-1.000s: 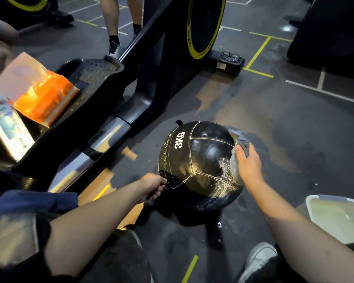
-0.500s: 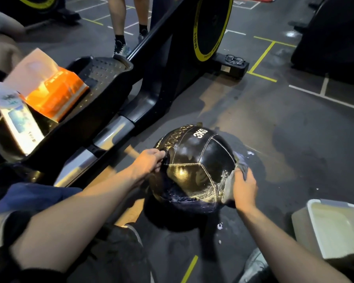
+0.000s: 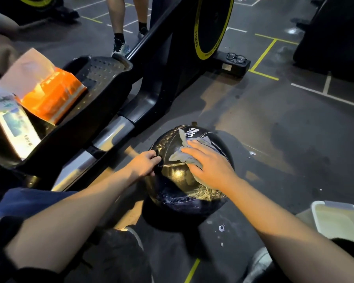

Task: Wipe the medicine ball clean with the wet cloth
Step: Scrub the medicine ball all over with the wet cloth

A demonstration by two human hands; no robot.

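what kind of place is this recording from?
Most likely a gym floor. A black medicine ball marked 3KG sits on dark flooring with painted yellow lines, beside an exercise machine with a yellow-rimmed flywheel and a studded footplate.

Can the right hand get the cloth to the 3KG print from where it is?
Probably yes: the right hand presses the cloth flat on the ball just below the print, with nothing between.
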